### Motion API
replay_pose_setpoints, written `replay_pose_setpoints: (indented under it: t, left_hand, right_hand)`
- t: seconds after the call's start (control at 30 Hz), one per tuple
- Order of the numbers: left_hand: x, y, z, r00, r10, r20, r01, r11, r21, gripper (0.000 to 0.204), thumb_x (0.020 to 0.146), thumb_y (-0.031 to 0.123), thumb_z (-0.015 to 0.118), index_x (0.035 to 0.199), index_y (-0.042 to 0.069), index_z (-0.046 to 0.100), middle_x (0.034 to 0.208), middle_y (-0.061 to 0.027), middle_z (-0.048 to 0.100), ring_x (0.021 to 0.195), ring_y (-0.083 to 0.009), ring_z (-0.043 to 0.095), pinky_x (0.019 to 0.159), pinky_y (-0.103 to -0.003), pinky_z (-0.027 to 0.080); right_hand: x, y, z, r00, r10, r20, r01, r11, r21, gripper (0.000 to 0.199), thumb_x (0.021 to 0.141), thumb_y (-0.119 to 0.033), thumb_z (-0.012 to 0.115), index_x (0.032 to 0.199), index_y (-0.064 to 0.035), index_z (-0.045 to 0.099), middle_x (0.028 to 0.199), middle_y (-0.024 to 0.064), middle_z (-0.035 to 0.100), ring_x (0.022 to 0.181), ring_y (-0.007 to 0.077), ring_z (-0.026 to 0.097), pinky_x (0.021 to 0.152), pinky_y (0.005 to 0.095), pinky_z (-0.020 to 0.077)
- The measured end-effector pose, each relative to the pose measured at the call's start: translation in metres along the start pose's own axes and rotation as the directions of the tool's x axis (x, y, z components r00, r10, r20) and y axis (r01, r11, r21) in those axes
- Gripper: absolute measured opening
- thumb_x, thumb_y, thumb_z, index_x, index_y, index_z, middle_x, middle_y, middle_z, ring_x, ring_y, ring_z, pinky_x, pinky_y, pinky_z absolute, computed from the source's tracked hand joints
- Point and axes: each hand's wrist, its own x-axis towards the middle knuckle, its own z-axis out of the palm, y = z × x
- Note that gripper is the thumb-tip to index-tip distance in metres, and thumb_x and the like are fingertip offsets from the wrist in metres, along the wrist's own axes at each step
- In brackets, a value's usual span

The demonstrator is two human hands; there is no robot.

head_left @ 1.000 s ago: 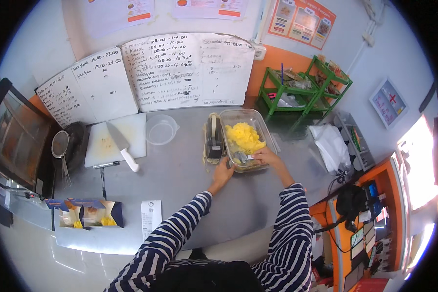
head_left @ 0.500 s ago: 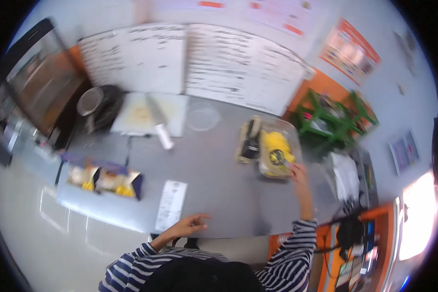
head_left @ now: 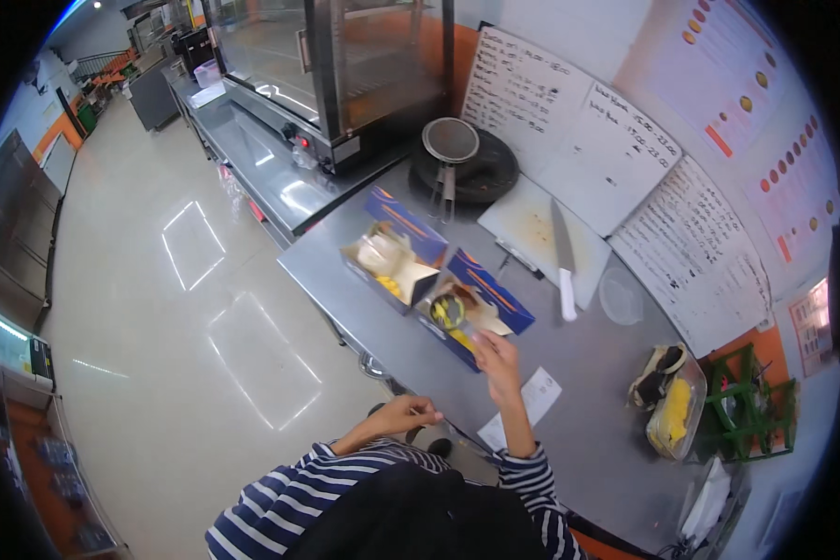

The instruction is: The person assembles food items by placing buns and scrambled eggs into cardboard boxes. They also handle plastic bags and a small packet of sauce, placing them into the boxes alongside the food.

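Note:
My right hand (head_left: pixel 500 369) is closed round the handle of a round-headed spoon (head_left: pixel 448 313). The spoon carries yellow food and is over the nearer of two dark blue takeaway boxes (head_left: pixel 504 297). That box has its lid raised and holds brown and cream wrapping with some yellow food. Just left of it stands the other open box (head_left: pixel 411 227), with a pale wrapped item and yellow pieces inside. By the counter's front edge, my left hand (head_left: pixel 401 415) holds nothing, its fingers loosely bent.
A paper slip (head_left: pixel 523 408) lies near my right forearm. A white-handled knife (head_left: pixel 564 257) rests on a cutting board (head_left: pixel 513 219). To the right are a clear tub (head_left: pixel 665 434) of yellow food and a green rack (head_left: pixel 747 406). A glass display cabinet (head_left: pixel 373 75) stands far left.
The view has swung left. My right hand has carried the spoon from the clear tub on the right to above the nearer takeaway box. My left hand stays near the counter's front edge.

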Motion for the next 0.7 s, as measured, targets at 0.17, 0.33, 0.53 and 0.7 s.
replay_pose_setpoints:
  t: [0.17,0.33,0.53,0.7]
  left_hand:
    - [-0.026,0.014,-0.069,0.986,-0.056,-0.155,0.074,0.991,0.111,0.024,0.079,0.027,0.061,0.073,0.004,0.057,0.068,-0.0009,0.057,0.065,-0.0090,0.051,0.061,-0.024,0.041]
    - [-0.047,0.022,-0.103,0.979,-0.096,-0.183,0.112,0.991,0.078,0.023,0.079,0.027,0.061,0.075,0.005,0.058,0.069,-0.0006,0.057,0.066,-0.0089,0.051,0.062,-0.023,0.041]
    - [-0.034,0.018,-0.109,0.988,-0.094,-0.119,0.102,0.993,0.063,0.019,0.079,0.024,0.060,0.080,0.005,0.060,0.075,-0.0002,0.058,0.073,-0.0089,0.052,0.064,-0.024,0.041]
    - [-0.027,0.018,-0.102,0.987,-0.111,-0.120,0.129,0.979,0.155,0.013,0.080,0.014,0.058,0.081,0.002,0.060,0.076,-0.0026,0.059,0.075,-0.0108,0.055,0.068,-0.023,0.042]
  right_hand:
    - [0.081,0.059,0.071,0.605,-0.722,0.335,0.649,0.205,-0.733,0.021,0.078,-0.005,0.053,0.098,0.0029,0.054,0.059,0.0079,0.050,0.054,0.0221,0.052,0.050,0.0311,0.0416]
    - [0.081,0.076,0.104,0.699,-0.638,0.324,0.518,0.139,-0.844,0.027,0.074,-0.001,0.051,0.100,-0.0010,0.054,0.071,0.0126,0.053,0.067,0.0279,0.054,0.058,0.0364,0.0444]
    - [0.059,0.066,0.100,0.701,-0.713,0.003,0.498,0.487,-0.717,0.021,0.080,-0.008,0.052,0.098,0.0019,0.055,0.064,0.0088,0.052,0.057,0.0181,0.050,0.052,0.0293,0.0406]
    - [-0.037,0.031,0.053,0.861,-0.118,-0.494,0.214,0.967,0.141,0.016,0.083,-0.013,0.054,0.090,0.0003,0.058,0.059,-0.0045,0.044,0.052,0.0041,0.038,0.046,0.0184,0.0301]
